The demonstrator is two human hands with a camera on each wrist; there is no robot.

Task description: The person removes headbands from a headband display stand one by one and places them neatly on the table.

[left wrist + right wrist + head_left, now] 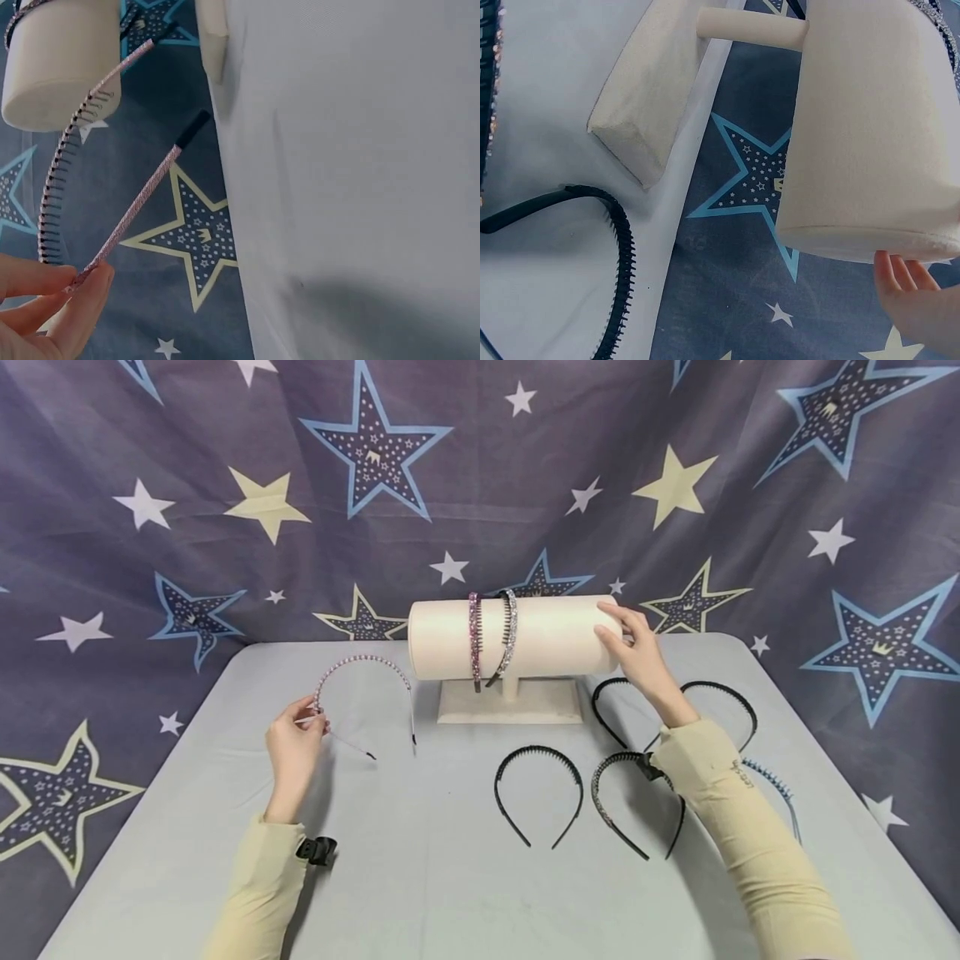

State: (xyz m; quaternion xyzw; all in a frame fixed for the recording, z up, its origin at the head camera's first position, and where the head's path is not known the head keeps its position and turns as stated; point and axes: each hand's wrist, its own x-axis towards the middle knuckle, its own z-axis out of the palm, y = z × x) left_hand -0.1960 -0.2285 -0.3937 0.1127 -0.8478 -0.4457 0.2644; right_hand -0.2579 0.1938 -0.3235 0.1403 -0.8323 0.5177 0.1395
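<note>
My left hand (295, 735) pinches a thin pink beaded headband (365, 657) by one side, between thumb and fingers. Its arch faces up and its dark-tipped ends point down toward the table. Comb teeth line its inside in the left wrist view. At the back stands a cream roll display stand (558, 631). My right hand (637, 647) rests its fingertips on the right end of the roll, fingers spread. Around the roll's left half sit a pink-red glittery headband (475, 639) and a silver glittery headband (512, 631), side by side.
On the grey-blue table (420, 877) lie a black toothed headband (537, 749), a glittery dark headband (597, 789), two more black headbands (750, 710) and a blue headband (783, 789). My right forearm passes over some of these. A star-patterned curtain (480, 468) hangs behind.
</note>
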